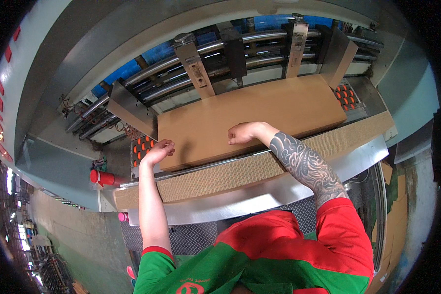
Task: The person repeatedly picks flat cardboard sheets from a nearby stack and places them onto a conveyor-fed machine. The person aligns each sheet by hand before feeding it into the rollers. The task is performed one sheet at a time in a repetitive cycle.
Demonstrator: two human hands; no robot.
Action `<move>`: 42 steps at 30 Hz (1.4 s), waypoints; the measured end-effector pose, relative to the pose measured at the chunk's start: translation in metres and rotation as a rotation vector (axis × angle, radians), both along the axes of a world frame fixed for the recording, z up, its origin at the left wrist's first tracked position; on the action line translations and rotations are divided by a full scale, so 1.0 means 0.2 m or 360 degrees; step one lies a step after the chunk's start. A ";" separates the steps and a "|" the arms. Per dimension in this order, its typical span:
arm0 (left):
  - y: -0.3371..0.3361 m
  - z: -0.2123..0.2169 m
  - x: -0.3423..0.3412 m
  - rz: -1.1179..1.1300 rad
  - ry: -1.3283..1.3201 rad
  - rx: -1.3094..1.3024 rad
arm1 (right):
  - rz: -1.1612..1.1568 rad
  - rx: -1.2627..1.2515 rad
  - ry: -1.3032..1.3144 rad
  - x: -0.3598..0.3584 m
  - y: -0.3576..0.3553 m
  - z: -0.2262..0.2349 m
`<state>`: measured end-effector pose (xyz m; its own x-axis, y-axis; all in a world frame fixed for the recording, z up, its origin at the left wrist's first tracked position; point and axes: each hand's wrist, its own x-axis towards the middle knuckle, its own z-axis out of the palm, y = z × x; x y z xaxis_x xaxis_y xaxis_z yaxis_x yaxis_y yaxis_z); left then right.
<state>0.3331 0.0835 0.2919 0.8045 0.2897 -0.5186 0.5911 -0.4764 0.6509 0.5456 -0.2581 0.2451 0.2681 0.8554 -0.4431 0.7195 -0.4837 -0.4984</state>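
A wide brown cardboard sheet (274, 105) lies flat in the feed bay of a large machine, its top face bare. My left hand (160, 151) is over its near left corner, fingers loosely bent and apart, with nothing visible in them. Farther right, my right hand (243, 133) is above the near half of the sheet, its fingers curled into a loose fist. No object shows in it; whether the knuckles touch the board I cannot tell. In front runs a long band of corrugated cardboard edges (220, 175), crossed by both forearms.
Upright metal guides (196, 68) and side plates (132, 109) border the sheet's back and sides. Steel rollers (262, 36) lie behind. Orange wheels (345, 97) flank the sheet. A shiny metal ledge (230, 206) runs nearest me; a red container (102, 177) stands left.
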 end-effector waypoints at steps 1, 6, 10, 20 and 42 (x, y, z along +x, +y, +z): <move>0.00 0.00 0.00 -0.0012 -0.0014 0.0010 | -0.0008 -0.0052 -0.0015 0.00 0.00 0.00; 0.03 -0.04 0.00 -0.0009 -0.0009 -0.0012 | -0.0020 -0.0014 -0.0009 -0.01 -0.01 0.02; 0.04 -0.04 0.00 -0.0023 -0.0013 0.0004 | -0.0027 -0.0051 -0.0037 -0.02 -0.01 0.04; 0.00 0.00 -0.01 -0.0015 0.0002 0.0027 | -0.0008 -0.0072 0.0013 -0.02 -0.01 0.05; 0.03 -0.03 -0.01 -0.0037 0.0014 0.0043 | -0.0015 -0.0024 0.0003 -0.03 -0.02 0.06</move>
